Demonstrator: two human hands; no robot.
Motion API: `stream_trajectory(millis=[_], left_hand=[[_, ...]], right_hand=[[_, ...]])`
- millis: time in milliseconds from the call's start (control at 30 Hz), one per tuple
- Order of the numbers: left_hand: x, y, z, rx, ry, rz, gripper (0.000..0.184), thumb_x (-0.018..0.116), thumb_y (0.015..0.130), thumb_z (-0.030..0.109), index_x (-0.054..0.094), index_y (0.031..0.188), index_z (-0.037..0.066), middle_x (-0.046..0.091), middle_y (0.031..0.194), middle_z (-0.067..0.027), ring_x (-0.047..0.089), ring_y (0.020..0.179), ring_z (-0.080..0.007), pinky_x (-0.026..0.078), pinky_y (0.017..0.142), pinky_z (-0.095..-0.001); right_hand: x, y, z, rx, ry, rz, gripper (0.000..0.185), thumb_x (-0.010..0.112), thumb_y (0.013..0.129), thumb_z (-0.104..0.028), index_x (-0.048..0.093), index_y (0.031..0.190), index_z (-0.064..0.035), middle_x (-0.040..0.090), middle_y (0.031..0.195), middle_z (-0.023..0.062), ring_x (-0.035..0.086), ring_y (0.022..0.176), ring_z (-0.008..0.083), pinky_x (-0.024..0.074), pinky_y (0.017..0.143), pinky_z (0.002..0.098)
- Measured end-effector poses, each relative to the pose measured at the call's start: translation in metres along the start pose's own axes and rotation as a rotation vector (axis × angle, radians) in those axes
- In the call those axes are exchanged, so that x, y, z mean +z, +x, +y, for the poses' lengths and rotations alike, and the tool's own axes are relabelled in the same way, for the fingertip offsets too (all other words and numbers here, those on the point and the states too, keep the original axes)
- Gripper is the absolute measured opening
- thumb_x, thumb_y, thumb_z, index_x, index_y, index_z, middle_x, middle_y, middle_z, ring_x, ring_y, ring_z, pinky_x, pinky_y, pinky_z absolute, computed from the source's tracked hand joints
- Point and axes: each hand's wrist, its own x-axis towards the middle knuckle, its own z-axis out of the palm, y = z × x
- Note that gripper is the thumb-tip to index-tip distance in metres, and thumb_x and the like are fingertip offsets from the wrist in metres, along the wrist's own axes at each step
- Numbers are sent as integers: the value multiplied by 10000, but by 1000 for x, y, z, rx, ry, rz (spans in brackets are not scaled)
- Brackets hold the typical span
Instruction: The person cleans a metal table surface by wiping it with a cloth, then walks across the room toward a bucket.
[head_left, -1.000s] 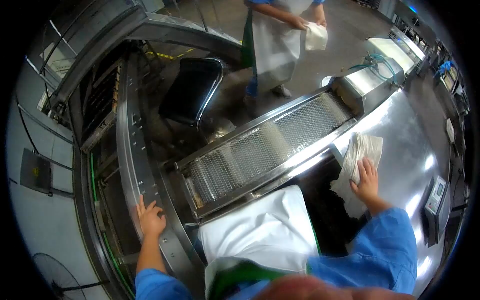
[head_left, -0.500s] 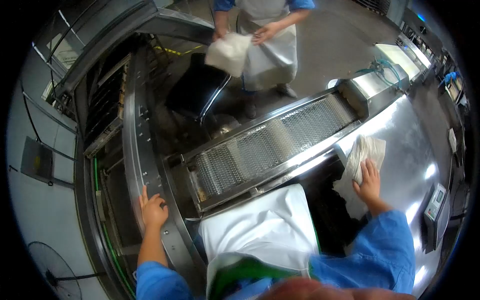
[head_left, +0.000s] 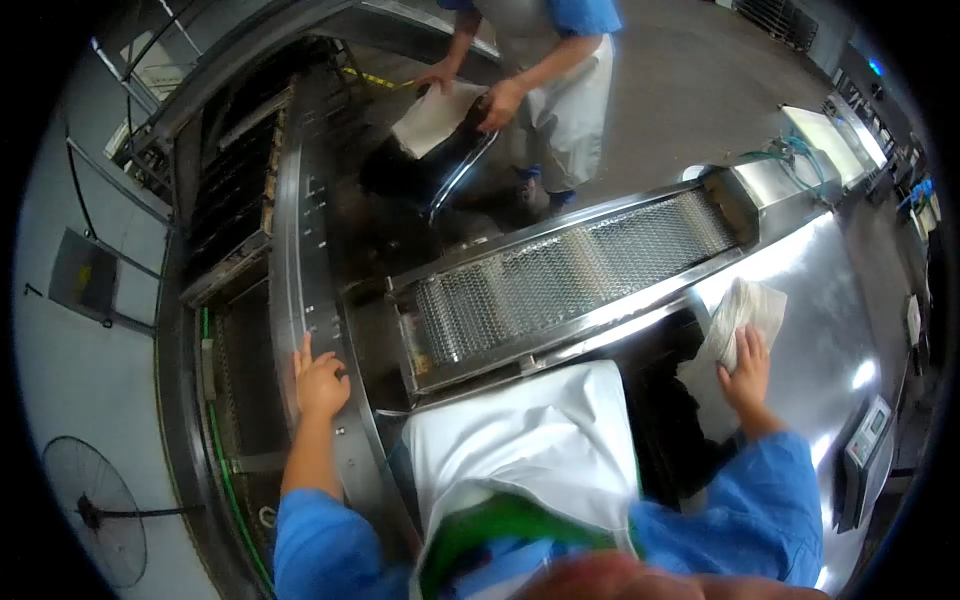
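Observation:
My left hand (head_left: 321, 382) rests on a steel rail (head_left: 290, 240) at the left, its fingers spread and nothing in them. On the right, my right hand (head_left: 746, 368) lies on a pile of thin, pale, wrinkled sheets (head_left: 740, 305), fingers stretched over it and thumb apart. What kind of sheets these are I cannot tell. The pile lies at the near left edge of a steel table (head_left: 800, 290). Its lower part hangs beside a dark area in front of me.
A mesh conveyor (head_left: 570, 275) in a steel frame crosses ahead of me. Beyond it, a co-worker in a white apron (head_left: 575, 110) holds a pale sheet (head_left: 438, 115) over a dark container. A digital scale (head_left: 866, 440) stands at the table's right. Dark racks (head_left: 245, 150) line the left.
The co-worker has leaned down and left, lowering the pale sheet toward the dark container. My view has shifted slightly. Both my hands stay at the rail and the pile.

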Motion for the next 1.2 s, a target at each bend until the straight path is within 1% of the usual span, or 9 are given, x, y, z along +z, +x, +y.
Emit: stream_trajectory(millis=[233, 367, 500, 567, 633, 833, 900, 1033, 1200], left_hand=[[-4, 0, 2, -52, 13, -53, 100, 707, 704, 150, 721, 801, 128, 636, 1228, -37, 222, 1441, -283, 162, 1183, -495], [-7, -1, 7, -52, 28, -33, 91, 700, 710, 151, 719, 796, 132, 648, 1179, -14, 233, 1436, -270, 169, 1186, -484], [-10, -2, 8, -68, 11, -38, 93, 697, 707, 146, 718, 797, 132, 654, 1142, 4, 240, 1433, -266, 178, 1185, -482], [-3, -2, 3, -64, 0, -19, 90, 698, 707, 150, 717, 793, 133, 655, 1139, 1, 239, 1434, -262, 179, 1185, -481], [1, -2, 0, -65, -16, -1, 86, 699, 708, 153, 715, 790, 133, 656, 1137, -3, 239, 1435, -259, 180, 1185, -480], [-3, -2, 2, -47, -3, 14, 58, 692, 716, 154, 703, 765, 125, 662, 1103, -14, 239, 1435, -254, 173, 1188, -475], [-7, 0, 6, -72, 22, -41, 56, 688, 727, 155, 701, 766, 117, 661, 1114, -18, 244, 1433, -255, 168, 1190, -471], [-5, -1, 3, -63, -5, -23, 55, 691, 732, 154, 698, 765, 111, 662, 1111, -18, 253, 1429, -258, 168, 1188, -472], [-6, -2, 4, -41, -27, 12, 49, 697, 724, 143, 698, 760, 110, 666, 1085, -15, 268, 1422, -262, 176, 1186, -476]], right_hand=[[10, -2, 5, -10, -10, 58, 804, 769, 664, -207, 426, 1386, -118, 371, 1480, 146, 326, 1373, 359, 285, 1110, 486], [15, -2, 8, -48, -17, 96, 806, 771, 662, -205, 428, 1386, -118, 378, 1474, 149, 332, 1370, 358, 291, 1106, 478], [16, -2, 8, -39, -24, 95, 784, 772, 684, -222, 428, 1380, -106, 387, 1464, 159, 343, 1359, 363, 297, 1098, 486], [15, -1, 7, -59, -34, 101, 776, 772, 692, -227, 429, 1377, -100, 389, 1461, 161, 348, 1355, 364, 299, 1096, 488], [8, -2, 0, -23, -25, 70, 751, 769, 705, -228, 438, 1365, -89, 396, 1452, 166, 362, 1341, 368, 303, 1093, 490], [11, 0, 5, -56, -33, 87, 759, 771, 698, -215, 437, 1366, -81, 402, 1443, 177, 368, 1334, 382, 304, 1094, 481], [11, 0, 3, -46, -38, 86, 763, 771, 693, -211, 437, 1367, -80, 402, 1443, 179, 367, 1334, 384, 304, 1094, 482], [16, 1, 8, -34, -30, 90, 765, 763, 683, -209, 443, 1365, -76, 400, 1444, 185, 361, 1341, 383, 296, 1099, 489], [12, -1, 4, -23, -44, 71, 771, 753, 683, -219, 439, 1374, -83, 392, 1459, 161, 348, 1357, 367, 288, 1106, 489]])
